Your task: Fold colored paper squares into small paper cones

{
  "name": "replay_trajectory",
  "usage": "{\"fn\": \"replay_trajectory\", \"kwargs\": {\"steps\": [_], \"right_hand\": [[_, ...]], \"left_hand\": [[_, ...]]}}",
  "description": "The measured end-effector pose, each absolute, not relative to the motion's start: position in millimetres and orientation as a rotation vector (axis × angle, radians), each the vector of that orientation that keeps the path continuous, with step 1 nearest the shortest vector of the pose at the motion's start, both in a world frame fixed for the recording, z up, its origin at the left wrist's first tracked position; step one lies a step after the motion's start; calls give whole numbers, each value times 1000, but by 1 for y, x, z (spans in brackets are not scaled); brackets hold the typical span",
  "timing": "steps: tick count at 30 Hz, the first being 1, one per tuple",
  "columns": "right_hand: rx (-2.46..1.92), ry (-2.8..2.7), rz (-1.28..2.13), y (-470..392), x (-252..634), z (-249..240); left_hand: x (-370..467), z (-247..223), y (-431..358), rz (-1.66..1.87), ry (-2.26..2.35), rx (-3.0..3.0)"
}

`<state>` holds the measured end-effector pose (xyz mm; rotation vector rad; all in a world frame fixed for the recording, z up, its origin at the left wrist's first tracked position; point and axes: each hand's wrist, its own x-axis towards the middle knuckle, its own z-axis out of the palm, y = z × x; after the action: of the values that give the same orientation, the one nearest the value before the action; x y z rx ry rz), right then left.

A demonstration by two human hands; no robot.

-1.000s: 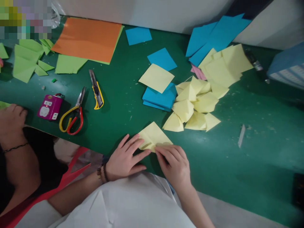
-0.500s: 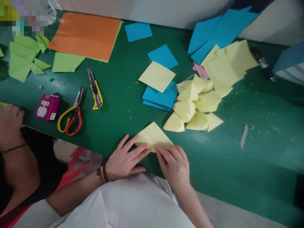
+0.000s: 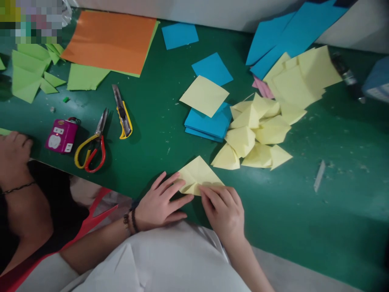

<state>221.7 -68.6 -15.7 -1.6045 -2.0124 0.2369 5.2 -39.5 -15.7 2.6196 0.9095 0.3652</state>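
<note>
A pale yellow sheet of paper [image 3: 199,172], turned corner-up with a small fold at its lower edge, lies on the green table in front of me. My left hand [image 3: 162,198] is spread open, its fingertips resting on the paper's left side. With bent fingers, my right hand [image 3: 225,209] pinches the lower right edge near the fold; the fingertips partly cover it. Just beyond lie several folded yellow paper pieces [image 3: 243,140] in a cluster. A flat yellow square [image 3: 205,96] rests on a stack of blue paper [image 3: 208,125].
Left of my hands lie scissors [image 3: 97,140], a yellow utility knife [image 3: 123,115] and a purple box [image 3: 61,136]. Orange paper [image 3: 112,42] and green pieces [image 3: 28,75] are farther back. A marker [image 3: 349,79] lies right. Another person's hand [image 3: 15,152] rests at the left edge.
The fingers of my left hand have shifted slightly on the paper, showing more of the small fold. My right hand keeps its pinch. The camera view has moved a little.
</note>
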Motion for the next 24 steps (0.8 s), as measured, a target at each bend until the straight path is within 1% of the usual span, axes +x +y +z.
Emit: {"fn": "replay_trajectory", "kwargs": {"steps": [17, 24], "right_hand": [[-1595, -2053, 197, -68, 221, -16], [-1580, -2003, 280, -73, 223, -16]], "left_hand": [[5, -9, -38, 359, 923, 2533], [5, -11, -38, 367, 917, 2556]]}}
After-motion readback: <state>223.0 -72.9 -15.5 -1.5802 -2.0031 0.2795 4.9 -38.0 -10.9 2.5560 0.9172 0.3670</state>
